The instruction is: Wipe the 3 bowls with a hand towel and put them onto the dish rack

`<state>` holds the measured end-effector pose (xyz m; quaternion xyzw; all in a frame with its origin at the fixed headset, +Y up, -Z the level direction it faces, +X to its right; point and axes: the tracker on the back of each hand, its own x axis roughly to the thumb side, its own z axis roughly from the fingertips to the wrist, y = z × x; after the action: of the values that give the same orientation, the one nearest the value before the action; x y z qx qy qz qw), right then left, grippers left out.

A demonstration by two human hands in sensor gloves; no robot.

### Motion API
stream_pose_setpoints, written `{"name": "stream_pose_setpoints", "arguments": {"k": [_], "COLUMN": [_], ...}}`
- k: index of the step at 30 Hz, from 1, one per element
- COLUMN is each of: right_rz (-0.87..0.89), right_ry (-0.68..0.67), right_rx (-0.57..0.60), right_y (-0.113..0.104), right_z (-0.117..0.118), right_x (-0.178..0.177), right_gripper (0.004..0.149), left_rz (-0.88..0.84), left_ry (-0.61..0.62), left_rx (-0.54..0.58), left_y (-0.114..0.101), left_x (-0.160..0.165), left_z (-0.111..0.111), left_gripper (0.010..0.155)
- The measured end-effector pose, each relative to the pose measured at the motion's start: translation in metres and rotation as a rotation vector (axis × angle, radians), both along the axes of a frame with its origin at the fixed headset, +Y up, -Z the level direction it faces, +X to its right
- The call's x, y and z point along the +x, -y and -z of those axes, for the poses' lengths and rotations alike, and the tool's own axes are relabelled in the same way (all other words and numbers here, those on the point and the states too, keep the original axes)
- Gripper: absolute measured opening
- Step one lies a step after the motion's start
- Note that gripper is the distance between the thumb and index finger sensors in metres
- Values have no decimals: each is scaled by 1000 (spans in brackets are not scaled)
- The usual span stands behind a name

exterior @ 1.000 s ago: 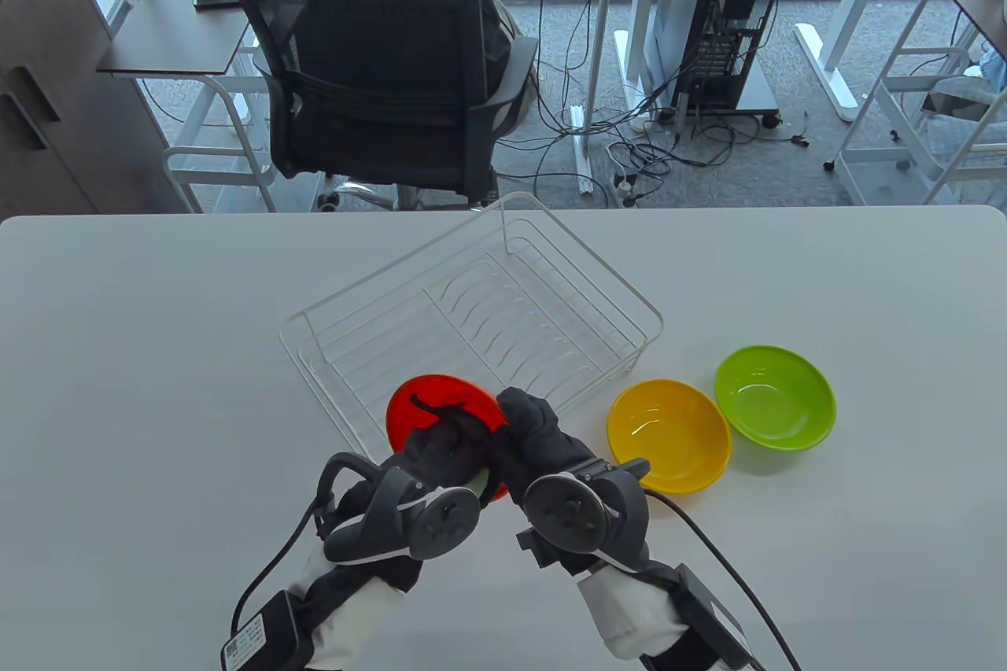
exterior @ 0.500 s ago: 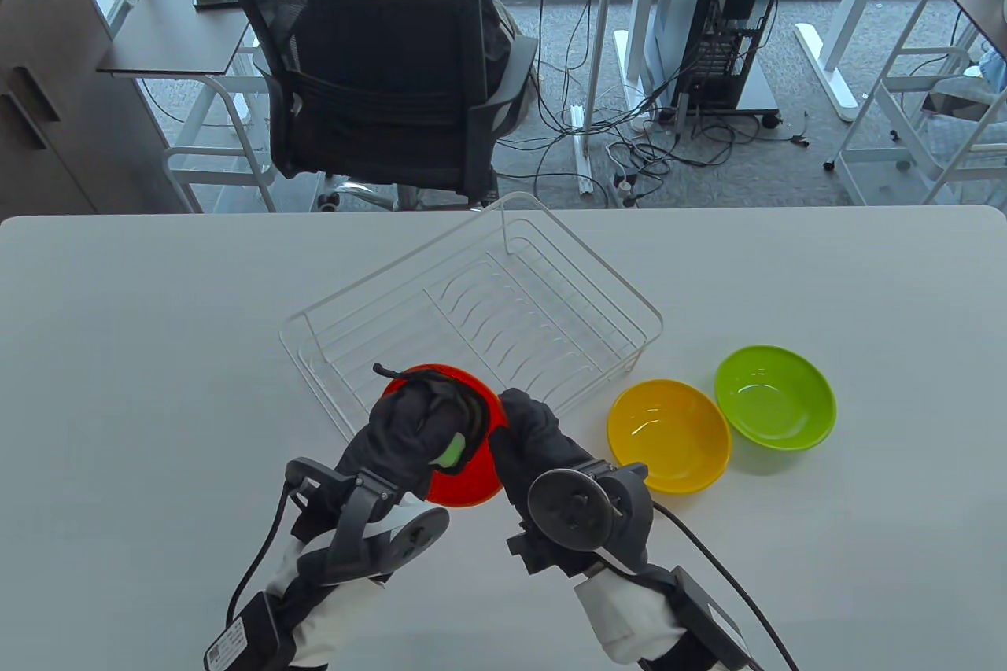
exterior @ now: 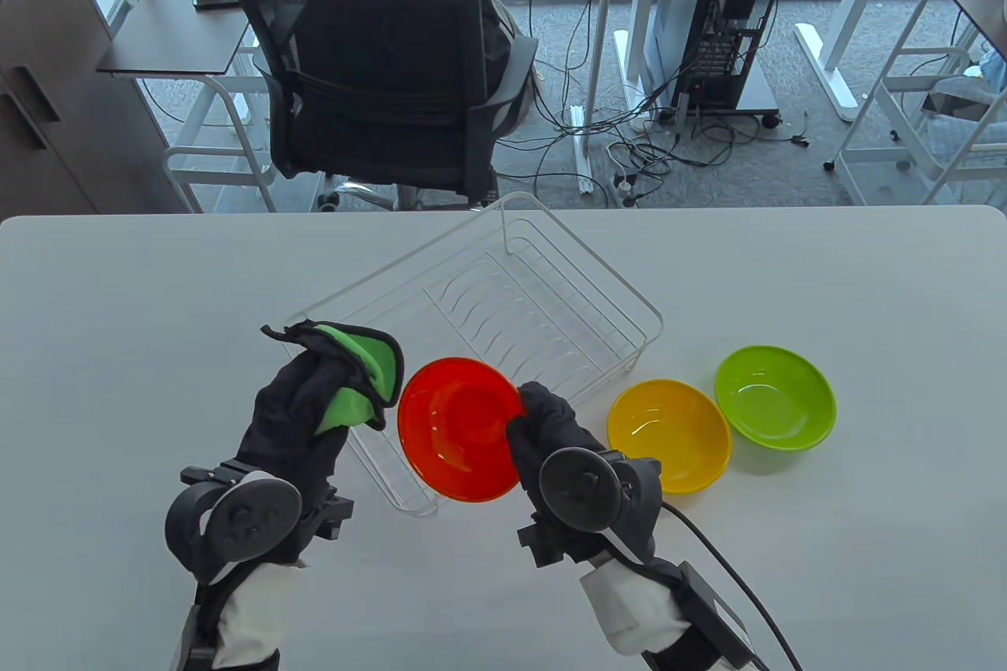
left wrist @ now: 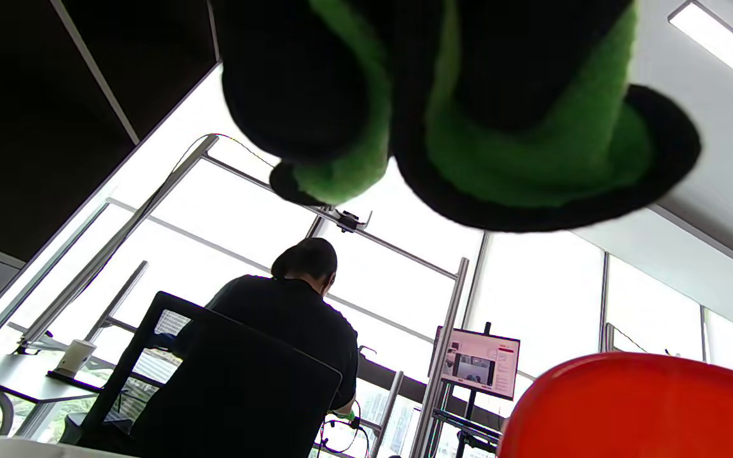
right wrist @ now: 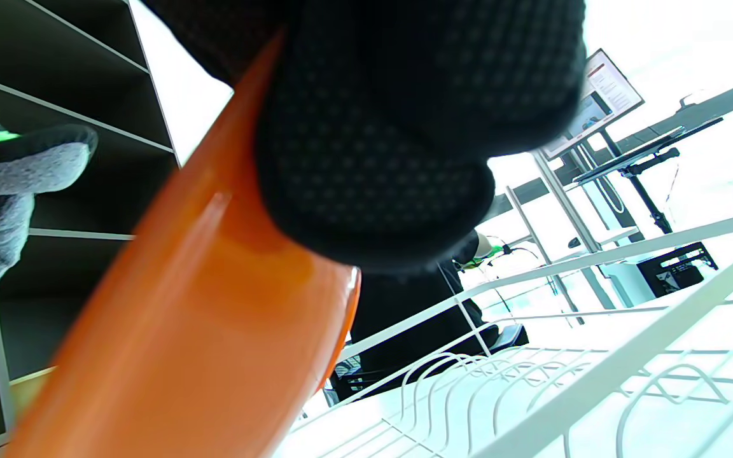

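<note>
Right grip (exterior: 543, 419) pinches red bowl (exterior: 456, 439) | left grip (exterior: 303, 407) apparently clutches towel (exterior: 366, 372)

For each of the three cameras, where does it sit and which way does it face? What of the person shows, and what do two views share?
Table view: above the table, looking down and outward; both hands show, left hand with the towel, right hand with the red bowl.
Left wrist view: on the left wrist, tilted up at windows; fingers show.
Right wrist view: on the right wrist, low beside the rack; fingers show.
Shared: all three show bowl and towel.
</note>
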<state>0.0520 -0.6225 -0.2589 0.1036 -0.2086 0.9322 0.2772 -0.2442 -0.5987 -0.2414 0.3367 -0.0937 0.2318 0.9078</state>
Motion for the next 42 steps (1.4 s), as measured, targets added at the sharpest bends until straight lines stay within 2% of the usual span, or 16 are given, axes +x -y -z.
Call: {"name": "stream_pose_setpoints", "arguments": {"k": [9, 16, 25, 42], "right_rz": [-50, -119, -156, -92], "right_ry": [116, 210, 281, 277], "right_rx": [-107, -169, -319, -580], "right_y": [-11, -15, 3, 39], "right_z": [37, 64, 95, 124], "right_x": [-10, -32, -55, -86], "right_gripper": [51, 50, 50, 51], "left_rz": [-144, -223, -294, -306], "left_ry": [-70, -88, -91, -84], "left_rx": [-132, -165, -176, -216], "left_y": [29, 37, 42, 48], "left_x": [-38, -51, -60, -59], "left_z": [18, 21, 22, 26], "left_gripper": [52, 52, 52, 52]}}
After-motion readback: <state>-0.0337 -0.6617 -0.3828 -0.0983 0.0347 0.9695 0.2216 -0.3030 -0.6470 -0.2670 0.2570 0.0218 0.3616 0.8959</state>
